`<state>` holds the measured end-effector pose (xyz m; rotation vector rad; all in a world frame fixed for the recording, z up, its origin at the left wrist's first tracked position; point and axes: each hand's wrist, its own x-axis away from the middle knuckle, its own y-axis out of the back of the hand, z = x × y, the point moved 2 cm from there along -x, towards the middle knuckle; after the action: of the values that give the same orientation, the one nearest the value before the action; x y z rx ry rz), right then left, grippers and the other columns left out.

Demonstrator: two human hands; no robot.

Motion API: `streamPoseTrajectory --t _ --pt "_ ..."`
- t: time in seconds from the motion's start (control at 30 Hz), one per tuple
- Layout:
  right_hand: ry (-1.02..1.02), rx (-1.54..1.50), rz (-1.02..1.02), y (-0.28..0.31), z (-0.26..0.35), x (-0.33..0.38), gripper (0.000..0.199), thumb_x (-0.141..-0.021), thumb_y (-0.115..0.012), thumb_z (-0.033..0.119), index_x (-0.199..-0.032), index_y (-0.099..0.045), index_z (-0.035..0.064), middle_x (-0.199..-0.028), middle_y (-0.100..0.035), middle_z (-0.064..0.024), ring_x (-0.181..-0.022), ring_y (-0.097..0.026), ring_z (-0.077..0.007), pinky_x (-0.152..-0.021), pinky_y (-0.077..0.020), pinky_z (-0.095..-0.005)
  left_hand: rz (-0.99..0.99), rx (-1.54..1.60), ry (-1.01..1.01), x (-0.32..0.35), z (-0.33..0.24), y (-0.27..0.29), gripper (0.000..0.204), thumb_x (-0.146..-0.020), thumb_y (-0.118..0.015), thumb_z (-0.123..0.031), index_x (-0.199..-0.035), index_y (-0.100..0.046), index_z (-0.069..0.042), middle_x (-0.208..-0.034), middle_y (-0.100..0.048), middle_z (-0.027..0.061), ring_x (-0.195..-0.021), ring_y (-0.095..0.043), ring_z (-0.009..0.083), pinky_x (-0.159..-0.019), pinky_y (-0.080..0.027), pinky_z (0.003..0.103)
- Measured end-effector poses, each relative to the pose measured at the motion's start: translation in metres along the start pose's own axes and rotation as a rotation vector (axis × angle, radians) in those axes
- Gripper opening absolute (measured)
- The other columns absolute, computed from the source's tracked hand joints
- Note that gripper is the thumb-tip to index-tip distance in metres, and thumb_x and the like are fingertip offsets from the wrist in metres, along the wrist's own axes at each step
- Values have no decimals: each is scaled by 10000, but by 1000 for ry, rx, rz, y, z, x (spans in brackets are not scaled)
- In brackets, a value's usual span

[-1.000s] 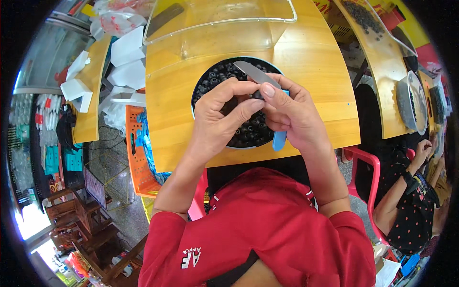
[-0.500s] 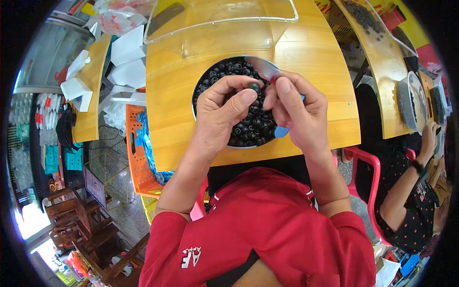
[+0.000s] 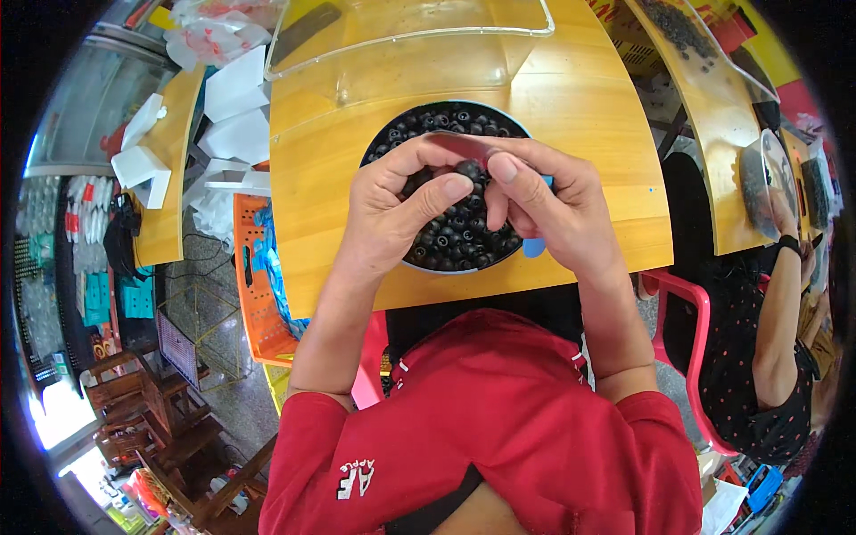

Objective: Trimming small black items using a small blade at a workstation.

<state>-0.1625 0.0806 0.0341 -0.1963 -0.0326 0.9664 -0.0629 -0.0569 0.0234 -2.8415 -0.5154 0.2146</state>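
Observation:
My left hand [image 3: 388,209] pinches a small dark round piece [image 3: 469,169], like a berry or a bead, between thumb and forefinger. My right hand [image 3: 566,209] is closed round a knife [image 3: 459,144] with a blue handle [image 3: 533,247]. The blade lies across the top of the pinched piece, close to the left forefinger. Where the edge meets the piece is too small to tell. Just below both hands stands a round bowl [image 3: 443,271] full of similar dark pieces [image 3: 459,241], many with a ringed dimple or hole. My hands hide its middle.
A clear plastic bin [image 3: 419,76] stands on the wooden table [image 3: 308,205] beyond the bowl. An orange crate [image 3: 259,303] is at the table's left side. On the right, another person's hand [image 3: 783,214] reaches into a clear tub [image 3: 758,183] at a second table.
The knife blade has swung down and left over the pinched piece, and my hands have drawn closer together. The other person's hand has moved farther into the tub.

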Motion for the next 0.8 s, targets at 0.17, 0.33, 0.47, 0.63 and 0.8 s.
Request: streamPoseTrajectory --t 0.17,0.33,0.47,0.63,0.8 --pt "-11 -42 -15 0 -2 -1 291 -965 -507 210 -1156 -614 18 -608 -575 -31 -434 -343 1 -402 -243 -170 3 -2 82 1 -1 4 145 -838 -678 -73 -956 -628 -4 -920 -610 -3 -845 -540 69 -770 -437 205" --pt "-92 -146 37 1 5 -1 311 -964 -506 219 -1187 -601 24 -592 -568 -26 -422 -335 7 -394 -235 -168 3 -15 -30 -3 5 5 143 -837 -678 -72 -953 -631 -4 -903 -598 -12 -857 -535 76 -778 -426 212" --pt "-74 -48 14 1 4 -1 320 -962 -505 208 -1213 -588 28 -572 -556 -16 -419 -342 7 -392 -235 -167 24 -41 -10 -5 0 2 135 -840 -674 -79 -945 -634 -4 -906 -595 -11 -870 -534 79 -780 -426 214" --pt "-66 -28 24 4 2 -2 298 -958 -521 211 -1174 -610 26 -582 -559 -16 -422 -349 2 -390 -238 -170 45 -38 -51 -4 3 5 150 -842 -672 -83 -968 -636 -10 -904 -598 -13 -839 -538 80 -754 -433 209" --pt "-80 -77 24 5 -6 -3 277 -957 -529 213 -1132 -619 17 -602 -570 -30 -419 -342 -6 -387 -241 -171 4 35 77 -1 10 7 156 -842 -674 -126 -943 -625 -17 -854 -587 7 -690 -510 64 -594 -401 184"
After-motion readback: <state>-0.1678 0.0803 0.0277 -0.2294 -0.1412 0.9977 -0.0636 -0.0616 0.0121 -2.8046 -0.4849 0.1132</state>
